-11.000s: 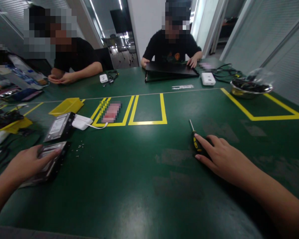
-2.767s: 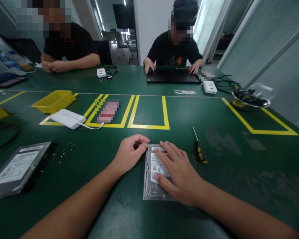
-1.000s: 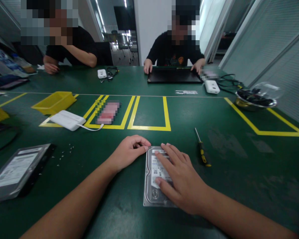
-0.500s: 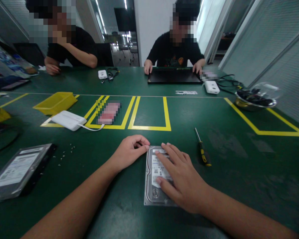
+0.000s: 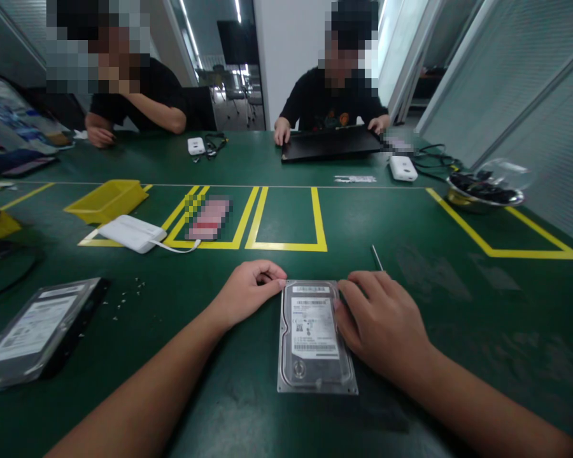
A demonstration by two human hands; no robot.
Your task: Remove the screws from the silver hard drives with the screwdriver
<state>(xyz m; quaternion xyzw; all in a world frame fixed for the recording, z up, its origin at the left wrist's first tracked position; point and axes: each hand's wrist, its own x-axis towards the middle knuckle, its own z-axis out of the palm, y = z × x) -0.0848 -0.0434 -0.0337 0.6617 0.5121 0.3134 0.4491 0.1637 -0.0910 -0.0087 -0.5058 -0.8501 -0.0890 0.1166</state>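
On the green desk [image 5: 248,407] marked with yellow tape, a hard drive [image 5: 315,337] lies flat, label up, between the person's hands: the left hand [image 5: 248,292] pinches its far left corner in a closed grip, while the right hand [image 5: 386,321] rests loosely curled against its right edge, seemingly holding nothing. Steadying both sides evenly should keep it from sliding. Two drives are visible, counting the second drive [image 5: 33,331] at far left, plus one screwdriver [image 5: 377,257], mostly hidden, and several tiny screws [image 5: 124,296], too small to count.

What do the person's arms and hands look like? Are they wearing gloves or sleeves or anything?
No gloves and no sleeves in view: both forearms are bare right down to the edge of the picture. The left hand and the right hand show no rings, watch or bracelet. The fingernails look short and plain; nothing is written or marked on either arm.
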